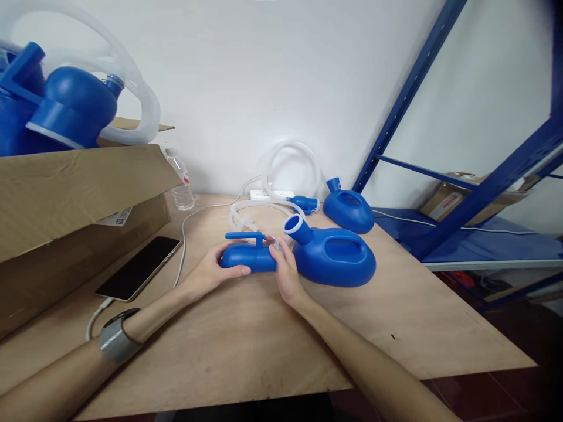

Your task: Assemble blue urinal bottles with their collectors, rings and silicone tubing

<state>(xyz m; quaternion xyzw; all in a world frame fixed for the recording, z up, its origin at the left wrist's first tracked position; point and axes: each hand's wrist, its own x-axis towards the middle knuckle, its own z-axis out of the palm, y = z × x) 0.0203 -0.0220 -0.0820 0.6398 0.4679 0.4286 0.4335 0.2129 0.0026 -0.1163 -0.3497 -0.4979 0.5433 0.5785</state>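
Between my hands, over the tabletop, lies a blue urinal funnel (246,257) on its side, its bar handle uppermost. My left hand (224,262) grips its rounded left end, thumb along the front. Around its right end closes my right hand (287,269), hiding that end; a bit of clear plastic (275,241) shows by the fingers, its kind unclear. Just right of my right hand stands a blue urinal bottle (336,266) with its open neck tilted left. Behind the hands a coiled translucent hose (246,206) lies on the table.
A second blue bottle (352,218) stands behind, beside another blue funnel (305,204) with a hose by the power strip (259,194). At left are a cardboard box (79,181) holding blue funnels, a phone (138,269) on a cable, and a water bottle (181,187). Blue shelving (461,246) is at right.
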